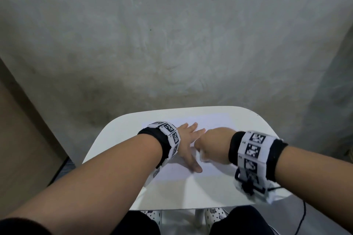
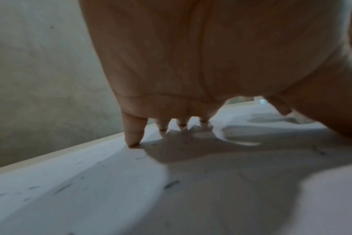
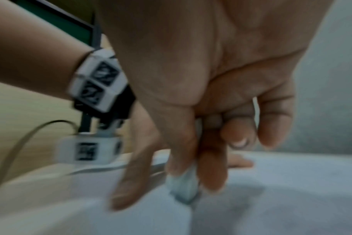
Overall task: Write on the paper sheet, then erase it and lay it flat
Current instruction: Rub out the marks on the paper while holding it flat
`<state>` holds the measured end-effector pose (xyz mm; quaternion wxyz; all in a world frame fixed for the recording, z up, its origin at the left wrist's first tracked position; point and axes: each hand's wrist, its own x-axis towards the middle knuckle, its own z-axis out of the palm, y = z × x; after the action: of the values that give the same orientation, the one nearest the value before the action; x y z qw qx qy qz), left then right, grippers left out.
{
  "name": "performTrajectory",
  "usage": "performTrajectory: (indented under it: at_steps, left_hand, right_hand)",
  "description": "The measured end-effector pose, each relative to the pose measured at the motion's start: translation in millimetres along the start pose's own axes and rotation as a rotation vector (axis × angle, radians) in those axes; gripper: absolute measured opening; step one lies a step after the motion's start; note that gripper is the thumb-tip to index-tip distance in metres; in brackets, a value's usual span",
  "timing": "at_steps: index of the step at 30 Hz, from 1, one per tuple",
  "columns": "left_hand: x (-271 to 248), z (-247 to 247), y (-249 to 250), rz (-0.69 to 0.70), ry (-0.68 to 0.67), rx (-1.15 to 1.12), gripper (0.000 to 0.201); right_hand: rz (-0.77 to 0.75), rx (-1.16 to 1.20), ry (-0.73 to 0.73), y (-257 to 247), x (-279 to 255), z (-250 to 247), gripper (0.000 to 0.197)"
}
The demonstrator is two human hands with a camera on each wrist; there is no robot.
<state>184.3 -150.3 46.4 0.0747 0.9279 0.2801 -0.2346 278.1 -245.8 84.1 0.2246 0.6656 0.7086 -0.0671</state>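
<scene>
A white paper sheet (image 1: 214, 122) lies on a small white table (image 1: 114, 139). My left hand (image 1: 188, 145) is spread flat on the sheet, fingers straight, its fingertips (image 2: 134, 139) pressing the paper (image 2: 90, 182). My right hand (image 1: 214, 145) is curled beside it and pinches a small white eraser (image 3: 184, 187) between thumb and fingers, its tip down on the paper (image 3: 271, 198). In the head view the eraser (image 1: 203, 157) shows only as a pale bit under the fist. Small dark eraser crumbs lie on the sheet in the left wrist view.
The table stands against a grey concrete wall (image 1: 172, 44). A brown panel (image 1: 19, 120) is at the left. A black cable (image 1: 303, 210) hangs from the right wrist device past the table's near right corner. My knees are below the front edge.
</scene>
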Motion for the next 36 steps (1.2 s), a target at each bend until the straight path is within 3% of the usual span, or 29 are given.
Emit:
performTrajectory:
  at_steps: [4, 8, 12, 16, 21, 24, 26, 29, 34, 36]
  left_hand:
    - [4, 6, -5, -0.017, -0.011, -0.008, 0.129]
    - [1, 6, 0, -0.01, 0.018, -0.01, 0.125]
    - [1, 5, -4, -0.014, -0.011, -0.008, 0.128]
    - [-1, 4, 0, -0.021, -0.004, -0.003, 0.127]
    - [-3, -1, 3, -0.022, -0.03, 0.018, 0.125]
    - [-2, 2, 3, -0.025, -0.017, 0.012, 0.126]
    - [-2, 2, 1, -0.02, -0.028, 0.008, 0.126]
    - [-2, -1, 1, -0.024, -0.039, 0.004, 0.126]
    - [-1, 2, 1, -0.023, -0.026, 0.017, 0.127]
    - [-2, 4, -2, -0.017, -0.032, -0.011, 0.128]
  right_hand:
    - [0.143, -0.078, 0.011, 23, 4, -9, 0.021]
    - [-0.041, -0.07, 0.007, 0, -2, 1, 0.013]
    - [0.101, -0.135, -0.024, 26, 1, -8, 0.016]
    - [-0.07, -0.124, 0.011, -2, -12, -3, 0.019]
    - [0.106, -0.136, -0.055, 14, 5, -8, 0.027]
    - [-0.017, -0.12, -0.058, -5, -1, -5, 0.028]
    - [-0.026, -0.048, -0.066, 1, 1, -4, 0.026]
    - [0.118, -0.067, -0.057, 21, 6, -6, 0.022]
    - [-0.001, -0.039, -0.015, -3, 3, -1, 0.016]
    - [0.107, -0.039, 0.007, 23, 6, -6, 0.007]
